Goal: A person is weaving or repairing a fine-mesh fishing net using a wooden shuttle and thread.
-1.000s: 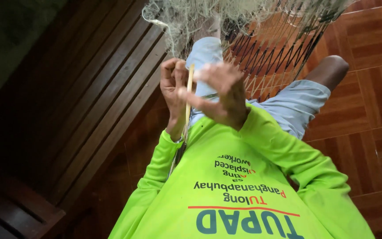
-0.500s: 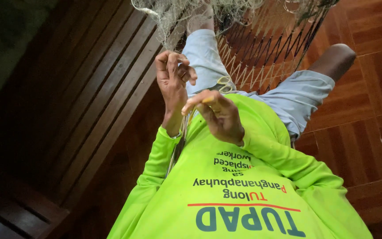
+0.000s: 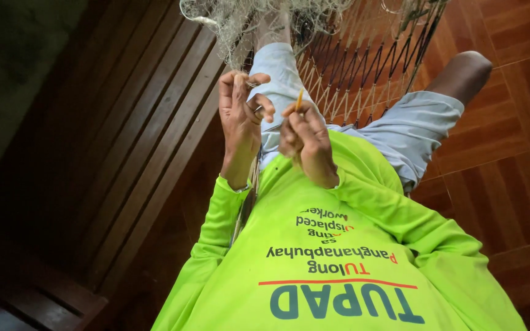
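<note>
Both hands are raised before the chest: the left hand (image 3: 240, 116) pinches strands of pale fishing net (image 3: 246, 24) hanging above, apparently fine twine, while the right hand (image 3: 305, 138) is closed around a thin yellow needle (image 3: 299, 99) pointing upward. Behind, a rope hammock (image 3: 363, 61) stretches over the wooden floor (image 3: 510, 122).

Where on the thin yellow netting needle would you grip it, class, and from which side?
Grip the yellow needle low on its shaft, coming from below as the right hand does: it stands nearly upright, tip toward the net, so the tip stays free.
</note>
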